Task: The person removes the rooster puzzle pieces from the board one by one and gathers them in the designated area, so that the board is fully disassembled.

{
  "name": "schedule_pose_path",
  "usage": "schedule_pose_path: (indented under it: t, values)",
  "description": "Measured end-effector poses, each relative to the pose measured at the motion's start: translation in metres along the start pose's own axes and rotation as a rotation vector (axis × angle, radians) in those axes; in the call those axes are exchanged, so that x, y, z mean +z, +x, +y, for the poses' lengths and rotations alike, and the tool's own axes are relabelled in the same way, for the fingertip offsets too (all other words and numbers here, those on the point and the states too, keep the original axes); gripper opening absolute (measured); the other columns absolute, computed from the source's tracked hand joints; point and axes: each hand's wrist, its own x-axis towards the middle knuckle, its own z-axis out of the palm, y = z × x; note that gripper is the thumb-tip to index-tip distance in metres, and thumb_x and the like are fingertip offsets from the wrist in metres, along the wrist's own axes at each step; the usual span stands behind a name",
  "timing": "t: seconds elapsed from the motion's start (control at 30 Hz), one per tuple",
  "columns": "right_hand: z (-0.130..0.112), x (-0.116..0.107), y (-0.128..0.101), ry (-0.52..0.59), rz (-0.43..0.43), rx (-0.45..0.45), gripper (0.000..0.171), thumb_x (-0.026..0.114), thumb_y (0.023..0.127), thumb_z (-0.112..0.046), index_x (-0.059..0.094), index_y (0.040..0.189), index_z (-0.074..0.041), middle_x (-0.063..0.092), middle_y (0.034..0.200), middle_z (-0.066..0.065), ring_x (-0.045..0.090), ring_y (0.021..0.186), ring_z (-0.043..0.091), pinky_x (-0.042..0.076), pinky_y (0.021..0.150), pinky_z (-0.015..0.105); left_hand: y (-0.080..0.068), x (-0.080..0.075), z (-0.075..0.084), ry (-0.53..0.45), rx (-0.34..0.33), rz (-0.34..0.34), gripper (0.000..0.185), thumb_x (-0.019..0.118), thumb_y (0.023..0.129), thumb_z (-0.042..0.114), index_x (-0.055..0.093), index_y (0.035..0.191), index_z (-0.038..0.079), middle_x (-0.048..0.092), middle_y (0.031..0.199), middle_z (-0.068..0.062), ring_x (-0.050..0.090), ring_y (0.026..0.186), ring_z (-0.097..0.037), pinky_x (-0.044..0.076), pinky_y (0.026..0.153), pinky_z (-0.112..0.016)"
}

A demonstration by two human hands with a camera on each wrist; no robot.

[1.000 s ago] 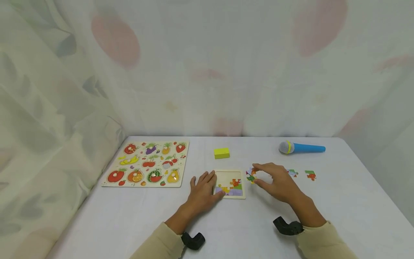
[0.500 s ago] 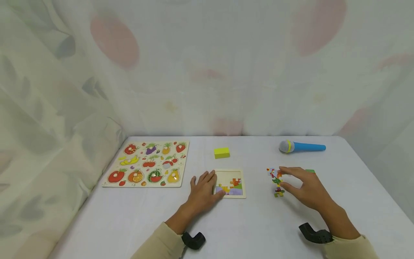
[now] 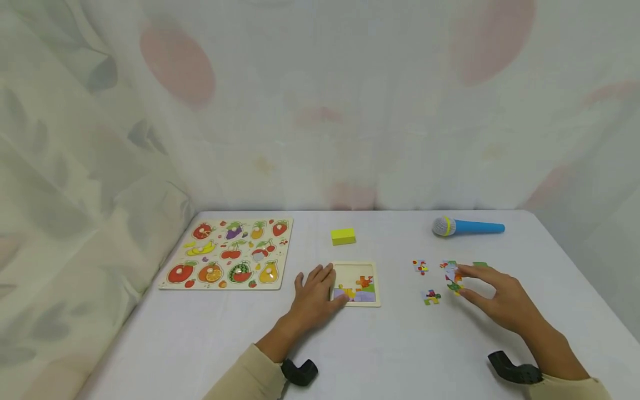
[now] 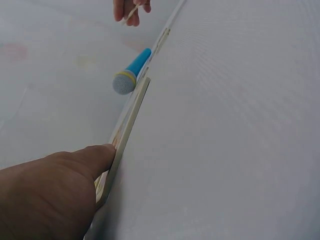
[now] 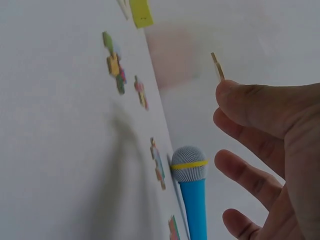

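In the head view my left hand [image 3: 311, 297] rests on the left side of a small wooden puzzle tray [image 3: 378, 286]. Its thumb [image 4: 102, 157] lies on the near rim in the left wrist view. A few joined pieces [image 3: 361, 295] fill the tray's lower and right part. My right hand [image 3: 507, 303] pinches a colourful jigsaw piece [image 3: 454, 286] between thumb and finger, raised off the table; the right wrist view shows that piece edge-on. Below and around it lie loose pieces: one with a red and yellow print [image 3: 421, 266], one green and yellow [image 3: 431, 297], and others partly hidden behind the hand.
A fruit peg puzzle board [image 3: 225, 255] lies at the left. Behind the tray stands a yellow block [image 3: 343, 236]. A blue toy microphone [image 3: 472, 227] lies at the back right, near the curtain [image 3: 320, 155].
My right hand has moved right from beside the tray, carrying the piece past the nearer loose pieces, which it has uncovered. The left hand has stayed still on the tray.
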Motion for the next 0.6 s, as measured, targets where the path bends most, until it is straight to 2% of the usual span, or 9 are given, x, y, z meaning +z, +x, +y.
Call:
schedule_pose_path:
  t: [0.17, 0.4, 0.6]
  values:
    - [0.008, 0.000, -0.006, 0.007, -0.027, 0.041, 0.050, 0.074, 0.068, -0.025, 0.058, 0.114, -0.017, 0.059, 0.108, 0.001, 0.048, 0.104, 0.026, 0.036, 0.078, 0.048, 0.000, -0.001, 0.001, 0.000, -0.005, -0.003, 0.073, 0.044, 0.078, 0.061, 0.041, 0.130, 0.009, 0.032, 0.136, -0.002, 0.023, 0.124, -0.023, 0.009, 0.090, -0.058]
    - [0.023, 0.002, -0.013, -0.005, -0.084, 0.076, 0.050, 0.071, 0.070, -0.030, 0.057, 0.115, -0.014, 0.058, 0.109, 0.006, 0.049, 0.102, 0.035, 0.037, 0.077, 0.050, 0.001, 0.000, 0.001, 0.010, -0.010, 0.003, 0.073, 0.045, 0.078, 0.060, 0.042, 0.129, 0.009, 0.032, 0.136, -0.002, 0.024, 0.124, -0.023, 0.009, 0.090, -0.058]
    - [0.031, 0.007, -0.018, -0.013, -0.173, 0.161, 0.050, 0.067, 0.074, -0.036, 0.056, 0.117, -0.014, 0.057, 0.111, 0.011, 0.046, 0.103, 0.040, 0.034, 0.077, 0.054, 0.000, 0.000, 0.000, 0.003, -0.006, 0.004, 0.072, 0.046, 0.078, 0.059, 0.042, 0.129, 0.009, 0.032, 0.136, -0.002, 0.023, 0.125, -0.023, 0.009, 0.090, -0.059]
